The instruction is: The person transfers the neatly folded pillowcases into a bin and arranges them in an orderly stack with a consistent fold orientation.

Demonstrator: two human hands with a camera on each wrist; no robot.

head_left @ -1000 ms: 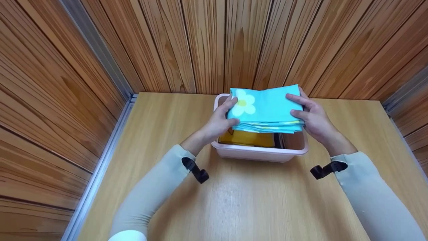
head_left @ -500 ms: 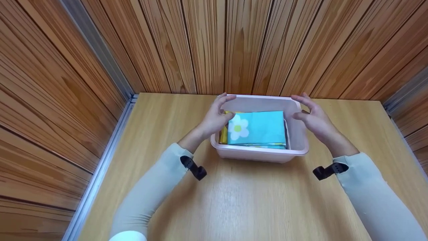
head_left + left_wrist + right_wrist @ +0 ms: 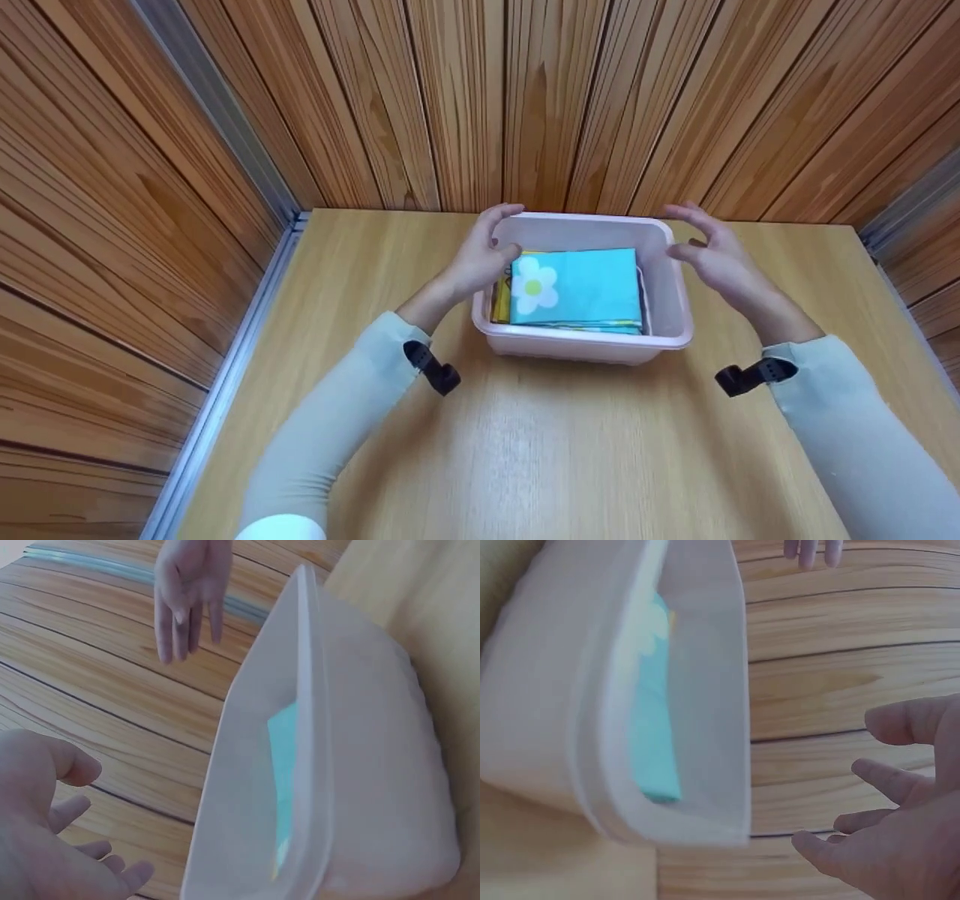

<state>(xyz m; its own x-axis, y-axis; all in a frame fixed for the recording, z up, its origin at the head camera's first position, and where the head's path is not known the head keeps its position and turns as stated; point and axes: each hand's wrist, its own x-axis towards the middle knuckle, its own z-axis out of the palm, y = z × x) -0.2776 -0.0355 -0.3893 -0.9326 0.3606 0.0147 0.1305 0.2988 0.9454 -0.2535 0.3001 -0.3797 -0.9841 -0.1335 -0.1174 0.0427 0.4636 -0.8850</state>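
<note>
A folded turquoise cloth (image 3: 592, 285) with a white flower lies flat inside a pale pink plastic bin (image 3: 577, 341). Under its left side shows the edge of a folded yellow cloth (image 3: 501, 304). My left hand (image 3: 480, 259) hovers over the bin's left rim, fingers spread and holding nothing. Off the right rim, my right hand (image 3: 716, 255) is held with its fingers apart, also without anything in it. Both wrist views show the hands in the air beside the bin, its wall hiding part of the turquoise cloth (image 3: 283, 765).
The bin stands on a light wooden table (image 3: 555, 442), close to the wood-panelled back wall (image 3: 540, 105). A metal rail (image 3: 225, 375) runs along the table's left edge. A small black wrist camera (image 3: 433, 367) sits on the left sleeve, and a matching one on the right.
Both hands have lowered the folded turquoise cloth into the bin, onto the yellow one, and let go. The right hand has since drawn away to the right; the left has shifted slightly left.
</note>
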